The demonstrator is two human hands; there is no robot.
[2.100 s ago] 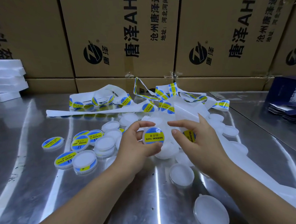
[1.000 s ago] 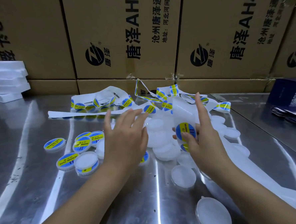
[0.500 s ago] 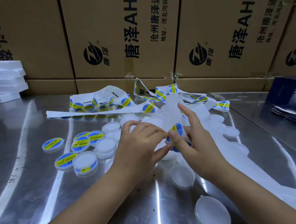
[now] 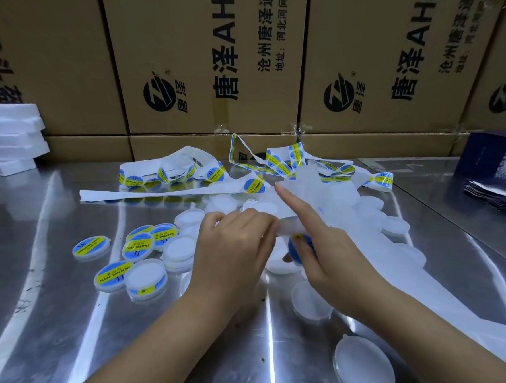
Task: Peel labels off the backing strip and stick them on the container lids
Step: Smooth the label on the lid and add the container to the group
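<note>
Above the counter the grip of the left hand pinches the backing strip and that of the right hand a blue label over a bare lid; tugged hastily, that label might fold onto itself.

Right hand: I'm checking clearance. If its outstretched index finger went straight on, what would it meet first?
Probably the backing strip lying across the table, near the blue-and-yellow label just past the fingertip of the right hand. Depth is unclear; it might pass above the strip toward the cardboard boxes.
</note>
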